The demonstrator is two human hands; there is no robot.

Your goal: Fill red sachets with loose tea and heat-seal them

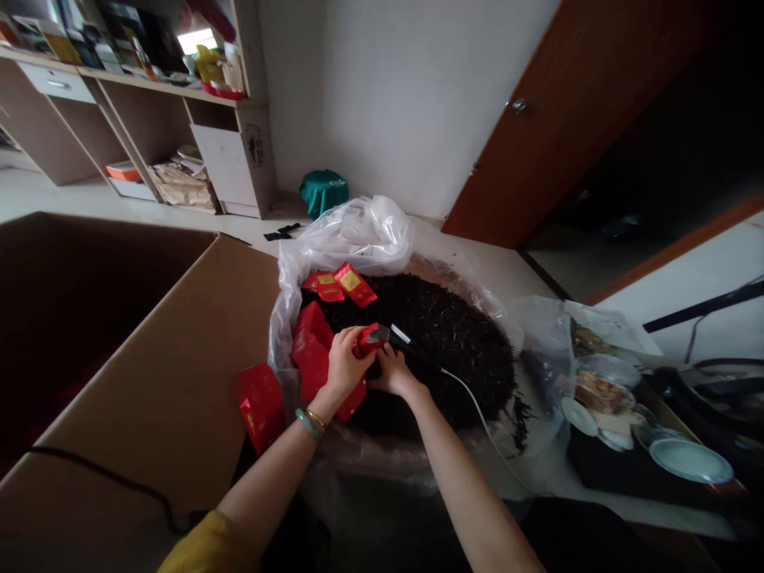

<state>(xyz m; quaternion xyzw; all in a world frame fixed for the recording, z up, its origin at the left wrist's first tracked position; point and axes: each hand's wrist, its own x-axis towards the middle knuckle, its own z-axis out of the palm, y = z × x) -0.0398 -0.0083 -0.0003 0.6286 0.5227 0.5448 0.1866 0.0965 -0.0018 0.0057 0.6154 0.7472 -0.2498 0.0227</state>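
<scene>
My left hand (347, 362) is closed around a small red packet (371, 338), whose open mouth shows a grey inside. Just below and to the right, my right hand (392, 372) has its fingers apart, close under the packet; its fingertips are partly hidden. Both are over a heap of dark dried leaves (465, 334) in a large plastic-lined container. A dark object with a white strip (399, 333) and a white cable (477, 406) lies on the leaves beside my right hand. Red packets (356, 285) and a larger red bag (311, 338) rest on the heap's left side.
A large cardboard box (196, 342) stands at the left, with another red bag (261, 404) beside it. Clear plastic lining (370, 231) bunches up behind the heap. To the right are a clear tub (606, 382) and a round lid (691, 460). A teal-covered bin (324, 191) stands by the wall.
</scene>
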